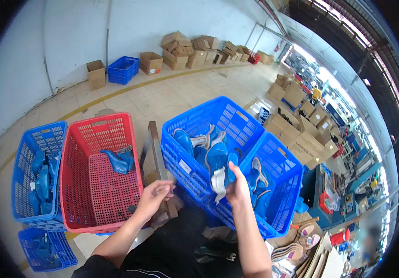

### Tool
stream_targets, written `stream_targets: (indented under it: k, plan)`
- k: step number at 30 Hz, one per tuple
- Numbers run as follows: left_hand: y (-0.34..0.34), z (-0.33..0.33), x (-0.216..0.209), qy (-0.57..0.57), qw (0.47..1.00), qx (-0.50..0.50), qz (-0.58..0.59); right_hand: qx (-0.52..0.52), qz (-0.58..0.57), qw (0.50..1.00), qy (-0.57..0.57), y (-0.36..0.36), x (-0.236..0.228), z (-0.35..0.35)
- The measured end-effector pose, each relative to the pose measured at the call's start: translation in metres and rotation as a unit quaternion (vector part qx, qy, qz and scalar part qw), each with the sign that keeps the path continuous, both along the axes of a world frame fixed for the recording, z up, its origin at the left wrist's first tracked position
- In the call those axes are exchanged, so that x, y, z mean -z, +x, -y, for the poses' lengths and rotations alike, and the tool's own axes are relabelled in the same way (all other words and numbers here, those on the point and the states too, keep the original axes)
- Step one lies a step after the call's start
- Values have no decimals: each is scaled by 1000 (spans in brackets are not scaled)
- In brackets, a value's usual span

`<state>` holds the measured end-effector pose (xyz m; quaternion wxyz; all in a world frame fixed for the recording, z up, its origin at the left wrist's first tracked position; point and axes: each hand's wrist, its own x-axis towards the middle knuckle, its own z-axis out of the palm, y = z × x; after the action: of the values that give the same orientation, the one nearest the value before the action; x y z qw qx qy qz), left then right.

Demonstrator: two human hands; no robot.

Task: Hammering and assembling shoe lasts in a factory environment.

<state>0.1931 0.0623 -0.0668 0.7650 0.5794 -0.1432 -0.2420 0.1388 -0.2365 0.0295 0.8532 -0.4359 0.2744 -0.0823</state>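
Note:
My right hand [239,189] grips a blue shoe last [230,170] over the front of a blue plastic basket [176,153]. White pieces [218,180] hang beside its fingers, next to another blue last [216,156]. More blue lasts, some with pale soles, lie inside this basket and in the adjoining blue basket [280,204]. Between the red basket [100,185] and a metal frame bar [155,148], my left hand [157,198] hovers, fingers loosely bent and nothing visible in them. The red basket holds a few dark blue lasts [118,161] at its far side.
At the left stand a blue basket of lasts [21,185] and a lower blue crate [28,252]. Cardboard boxes [176,60] line the wall; open cartons [301,141] stand at right. Insole-shaped pieces [287,252] lie near the lower right, beside a workbench [322,190].

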Motion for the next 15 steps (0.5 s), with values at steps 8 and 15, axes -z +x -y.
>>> stream_targets:
  k: [8, 15]
  plan:
    - [35, -46, 21, -22, 985, -156, -68, 98, 69, 857, -500, 62, 81, 31]
    - [148, -73, 178, 221, 934, -244, 139, -10, -29, 484, -875, 25, 116, -4]
